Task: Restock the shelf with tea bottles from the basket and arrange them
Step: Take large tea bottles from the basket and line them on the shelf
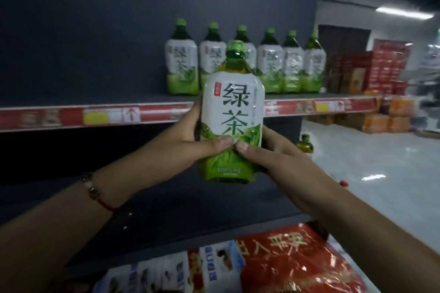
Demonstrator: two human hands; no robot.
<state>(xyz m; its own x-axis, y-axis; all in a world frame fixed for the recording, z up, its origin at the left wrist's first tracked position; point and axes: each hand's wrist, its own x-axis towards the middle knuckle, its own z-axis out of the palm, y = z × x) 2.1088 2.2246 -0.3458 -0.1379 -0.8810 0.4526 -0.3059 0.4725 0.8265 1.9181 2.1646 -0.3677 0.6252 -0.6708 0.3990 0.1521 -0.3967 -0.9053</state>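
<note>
Six tea bottles [242, 62] line the shelf [152, 114] at 1 o'clock; dark bare board stretches toward 10. Both hands, left hand [188, 140] and right hand [269, 152], clamp a held bottle [232, 121] centrally, hiding the third bottle's label. Another bottle [304, 144], perhaps lower, peeks at 3.

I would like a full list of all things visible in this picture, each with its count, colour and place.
Held green tea bottle with white label: one, upright, in front of the shelf edge.
Green-capped tea bottles in a row: six, on the shelf's right part.
Dark shelf with red price strip: one, mostly bare on the left.
Bottle top: one, green, low beside the right hand.
Red and orange cartons: several, stacked at right.
Red and white packages: several, below.
Beaded bracelet: one, left wrist.
Left hand: grips the bottle.
Right hand: grips the bottle.
</note>
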